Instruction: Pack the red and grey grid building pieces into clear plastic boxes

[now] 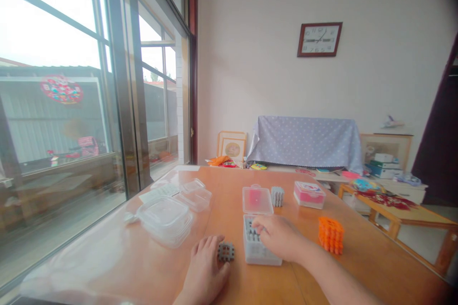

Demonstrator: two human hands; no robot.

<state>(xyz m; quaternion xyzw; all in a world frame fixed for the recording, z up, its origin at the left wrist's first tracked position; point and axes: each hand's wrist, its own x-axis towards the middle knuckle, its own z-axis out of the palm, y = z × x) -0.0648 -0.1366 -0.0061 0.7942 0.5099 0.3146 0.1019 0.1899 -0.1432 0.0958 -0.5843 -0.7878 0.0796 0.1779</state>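
Note:
My left hand (207,267) rests on the wooden table, its fingers and thumb curled around the side of a dark grey notched block (226,252). A clear plastic box (263,256) stands to the right of it with its lid (256,200) tipped back. Grey notched pieces (252,233) lie inside that box. My right hand (277,233) reaches over the box's right wall, with the fingers closed together among the pieces. What is between those fingertips is hidden.
Behind the box stands a light grey stack (277,196) of notched pieces. An orange stack (331,235) and a lidded box with pink contents (309,195) are on the right. Clear plastic containers (166,219) lie at the left, near the window.

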